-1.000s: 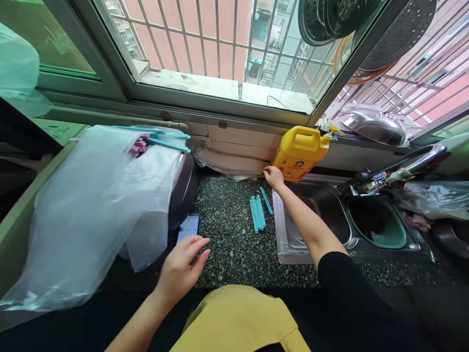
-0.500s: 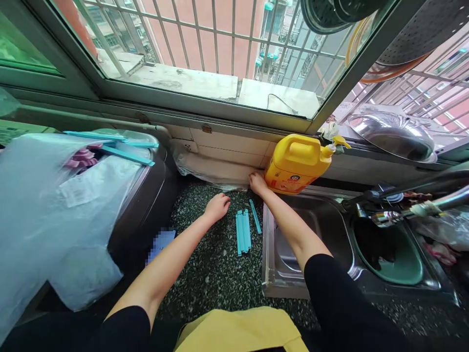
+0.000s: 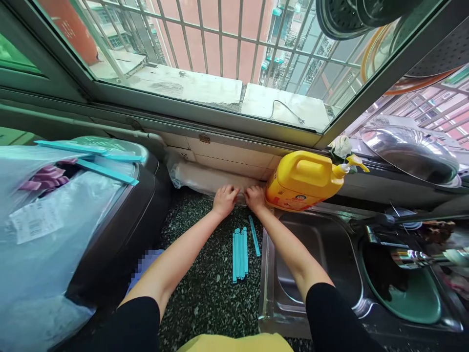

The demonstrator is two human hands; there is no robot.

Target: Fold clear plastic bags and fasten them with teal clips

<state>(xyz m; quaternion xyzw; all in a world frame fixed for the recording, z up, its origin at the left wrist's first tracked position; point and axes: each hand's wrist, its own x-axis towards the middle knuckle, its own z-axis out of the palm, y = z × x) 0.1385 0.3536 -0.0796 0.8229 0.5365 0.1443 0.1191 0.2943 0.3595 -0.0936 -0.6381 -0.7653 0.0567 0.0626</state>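
Note:
Against the tiled wall lies a long pale roll in clear plastic wrapping (image 3: 201,177). At its right end, my left hand (image 3: 225,199) has its fingers curled on the wrapping. Close beside it, my right hand (image 3: 255,197) pinches the same wrapping, next to the yellow jug (image 3: 302,181). The exact grip of the fingertips is partly hidden. On the dark speckled counter (image 3: 205,278), below the hands, several turquoise plastic strips (image 3: 240,255) lie side by side, and a single turquoise strip (image 3: 254,235) lies apart to their right.
A steel sink (image 3: 315,244) is at the right, with a green basin (image 3: 421,303) beyond it. At the left, a dark appliance (image 3: 120,230) carries a plastic bag (image 3: 40,274) and more turquoise strips (image 3: 106,171). A barred window (image 3: 205,105) runs behind the counter.
My left hand has moved forward and right from above the counter onto the wrapping beside my right hand. My right hand stays by the jug. The view has shifted slightly.

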